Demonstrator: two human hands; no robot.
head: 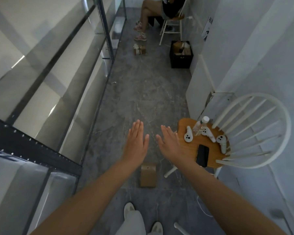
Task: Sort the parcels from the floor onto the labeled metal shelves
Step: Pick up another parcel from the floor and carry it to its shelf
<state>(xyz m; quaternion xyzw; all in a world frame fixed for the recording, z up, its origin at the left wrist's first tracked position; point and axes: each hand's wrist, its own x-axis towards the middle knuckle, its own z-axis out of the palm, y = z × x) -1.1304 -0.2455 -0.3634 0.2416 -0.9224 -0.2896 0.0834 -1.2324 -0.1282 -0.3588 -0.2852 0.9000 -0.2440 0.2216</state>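
A brown parcel (148, 175) lay on the floor (142, 92) below and between both hands. The left hand (136, 143) and right hand (170, 144) were spread flat, holding nothing. Metal shelves (46, 92) stood left of them; further parcels, blurred, possibly filled a black crate (181, 55) far ahead.

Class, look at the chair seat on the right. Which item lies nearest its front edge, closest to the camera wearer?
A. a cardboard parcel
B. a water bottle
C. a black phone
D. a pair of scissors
C: the phone lies flat at the near edge of the seat, while the bottle stands further back.
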